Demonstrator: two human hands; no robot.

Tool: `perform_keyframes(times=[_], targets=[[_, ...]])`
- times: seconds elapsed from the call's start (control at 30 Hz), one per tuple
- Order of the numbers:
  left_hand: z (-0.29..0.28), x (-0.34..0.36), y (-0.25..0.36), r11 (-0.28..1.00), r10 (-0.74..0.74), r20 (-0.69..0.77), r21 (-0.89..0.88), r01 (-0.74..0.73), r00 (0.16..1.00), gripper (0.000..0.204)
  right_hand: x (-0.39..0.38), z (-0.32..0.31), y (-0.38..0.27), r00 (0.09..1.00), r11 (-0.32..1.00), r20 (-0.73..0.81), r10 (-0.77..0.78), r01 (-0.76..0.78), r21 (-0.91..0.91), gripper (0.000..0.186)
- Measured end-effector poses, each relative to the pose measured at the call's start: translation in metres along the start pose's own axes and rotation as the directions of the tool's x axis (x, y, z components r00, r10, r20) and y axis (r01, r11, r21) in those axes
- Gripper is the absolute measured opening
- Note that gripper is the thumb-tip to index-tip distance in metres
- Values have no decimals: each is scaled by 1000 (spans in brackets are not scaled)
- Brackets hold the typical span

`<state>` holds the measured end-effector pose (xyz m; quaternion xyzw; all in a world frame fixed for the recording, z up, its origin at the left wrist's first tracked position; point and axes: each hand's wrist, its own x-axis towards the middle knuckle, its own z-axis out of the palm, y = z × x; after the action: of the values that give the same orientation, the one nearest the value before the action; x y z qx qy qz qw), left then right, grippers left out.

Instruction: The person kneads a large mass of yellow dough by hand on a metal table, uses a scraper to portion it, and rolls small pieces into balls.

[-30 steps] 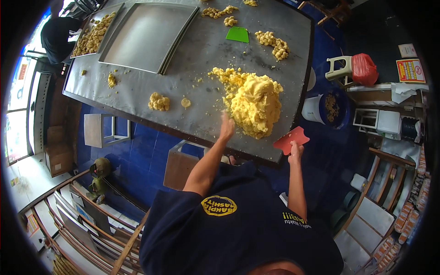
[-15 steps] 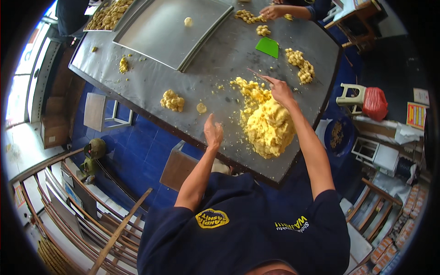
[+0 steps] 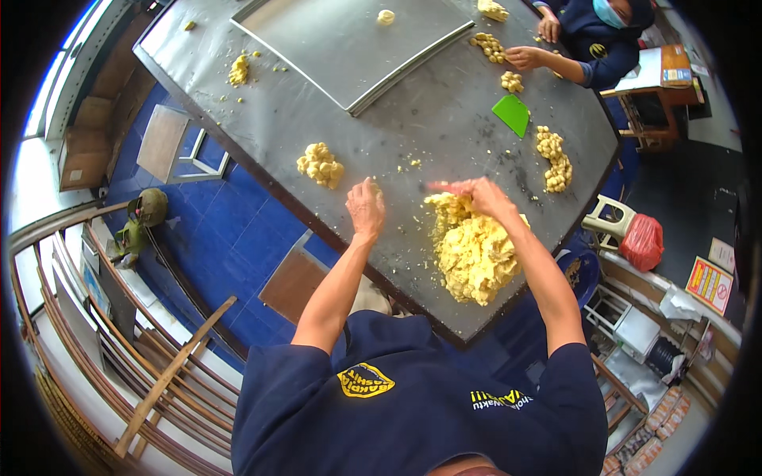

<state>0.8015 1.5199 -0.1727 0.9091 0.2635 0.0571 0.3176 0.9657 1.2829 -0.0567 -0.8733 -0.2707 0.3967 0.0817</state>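
Next to the yellow dough balls [image 3: 320,165], my left hand [image 3: 365,210] rests on the metal table with its fingers curled round a small piece of dough, mostly hidden under them. My right hand [image 3: 482,198] is closed on a thin, reddish, flat tool [image 3: 438,187] whose blurred end points left; its exact kind does not show. This hand is at the far edge of a big heap of crumbly yellow dough [image 3: 476,258]. A few crumbs [image 3: 410,164] lie between and beyond my hands.
A green plastic scraper [image 3: 512,115] and a cluster of dough balls [image 3: 554,159] lie to the right. A large metal tray [image 3: 333,55] holds one dough ball [image 3: 386,17]. Across the table a masked co-worker's hand [image 3: 525,58] is by more dough balls [image 3: 487,47].
My left hand has come down over the small dough piece, its fingers now curled. My right hand has drawn back toward the heap with the tool. The view has shifted, showing more of the co-worker.
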Motion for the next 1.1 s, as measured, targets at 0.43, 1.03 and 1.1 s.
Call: perform_keyframes(times=[0.43,1.03,1.1], targets=[[-27,3,-13,914,-283,-2,-304,269,959,16,12,74,-18,899,863,-160,-408,322,-388,32],[-46,-10,-41,847,-393,-23,-399,353,919,20,24,92,-34,887,887,-121,-446,421,-189,27],[-33,-6,-32,841,-354,50,-419,342,934,22,-10,37,-45,993,986,-20,-117,119,113,35]])
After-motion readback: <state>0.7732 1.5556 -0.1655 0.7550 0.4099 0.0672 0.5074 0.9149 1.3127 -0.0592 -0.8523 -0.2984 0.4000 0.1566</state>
